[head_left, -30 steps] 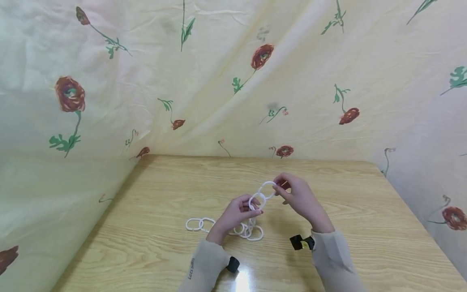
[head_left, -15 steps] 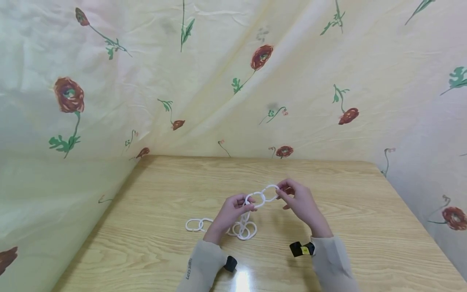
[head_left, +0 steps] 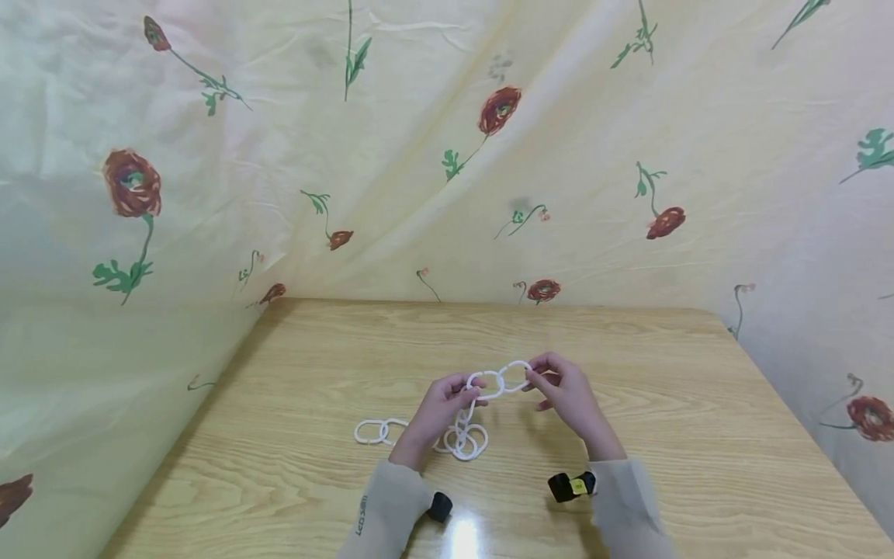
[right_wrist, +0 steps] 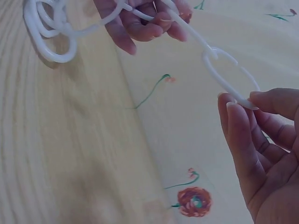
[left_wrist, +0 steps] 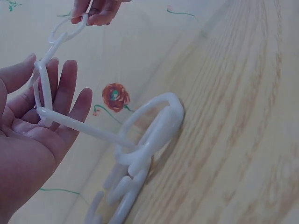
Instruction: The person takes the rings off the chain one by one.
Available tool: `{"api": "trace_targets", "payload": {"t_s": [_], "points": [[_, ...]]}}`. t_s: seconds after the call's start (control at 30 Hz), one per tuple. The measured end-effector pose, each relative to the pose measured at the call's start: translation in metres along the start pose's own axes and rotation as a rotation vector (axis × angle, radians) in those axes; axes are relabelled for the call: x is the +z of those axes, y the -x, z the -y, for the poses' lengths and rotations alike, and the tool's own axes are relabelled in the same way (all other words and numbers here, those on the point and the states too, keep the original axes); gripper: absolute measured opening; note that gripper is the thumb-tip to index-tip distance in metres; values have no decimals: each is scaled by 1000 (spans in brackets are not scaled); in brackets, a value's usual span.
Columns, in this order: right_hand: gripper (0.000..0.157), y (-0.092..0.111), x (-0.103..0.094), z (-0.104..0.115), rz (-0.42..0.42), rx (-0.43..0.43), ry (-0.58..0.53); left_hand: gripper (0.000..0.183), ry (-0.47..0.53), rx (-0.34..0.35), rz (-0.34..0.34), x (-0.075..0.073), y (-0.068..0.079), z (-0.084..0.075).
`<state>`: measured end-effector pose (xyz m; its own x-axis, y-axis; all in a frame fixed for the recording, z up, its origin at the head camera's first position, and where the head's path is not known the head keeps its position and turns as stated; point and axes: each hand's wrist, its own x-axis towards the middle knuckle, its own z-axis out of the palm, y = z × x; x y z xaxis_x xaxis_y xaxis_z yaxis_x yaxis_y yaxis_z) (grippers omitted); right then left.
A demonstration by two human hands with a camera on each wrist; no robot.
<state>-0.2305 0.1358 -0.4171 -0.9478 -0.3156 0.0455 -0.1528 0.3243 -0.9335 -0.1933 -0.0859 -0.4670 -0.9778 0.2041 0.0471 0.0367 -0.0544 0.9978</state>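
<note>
A chain of white plastic links runs between both hands above the table. My right hand (head_left: 569, 396) pinches the end link (right_wrist: 224, 84) between thumb and fingertips. That link is joined to a second link (left_wrist: 46, 88), which my left hand (head_left: 434, 411) holds between thumb and fingers. From the left hand the chain slopes down to several overlapping links (left_wrist: 163, 126) resting on the wood. In the head view, two joined links (head_left: 370, 421) show left of the left wrist, and the left hand and forearm hide the stretch of chain beyond them.
The light wood table (head_left: 314, 349) extends around the hands. Behind and at both sides hangs a pale floral cloth (head_left: 391, 155). Black wrist devices sit by the left sleeve (head_left: 440, 507) and the right sleeve (head_left: 621, 497).
Both hands have come lower, and the left has shifted slightly left. The two held links moved down with them and lie more level. The links below the left hand slid left.
</note>
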Motion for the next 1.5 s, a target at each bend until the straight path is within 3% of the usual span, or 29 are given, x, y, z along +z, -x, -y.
{"api": "trace_targets", "payload": {"t_s": [0.37, 0.6, 0.83, 1.5], "points": [[33, -1, 10, -17, -35, 90, -206, 29, 28, -12, -68, -1, 0, 6], [30, -3, 19, -25, -68, 117, -306, 29, 61, -30, -86, -2, -2, 10], [31, -4, 23, -31, -66, 137, -318, 28, 87, -79, -130, -3, -2, 13], [29, -2, 31, -31, -46, 147, -286, 29, 91, -100, -153, -5, -2, 24]]}}
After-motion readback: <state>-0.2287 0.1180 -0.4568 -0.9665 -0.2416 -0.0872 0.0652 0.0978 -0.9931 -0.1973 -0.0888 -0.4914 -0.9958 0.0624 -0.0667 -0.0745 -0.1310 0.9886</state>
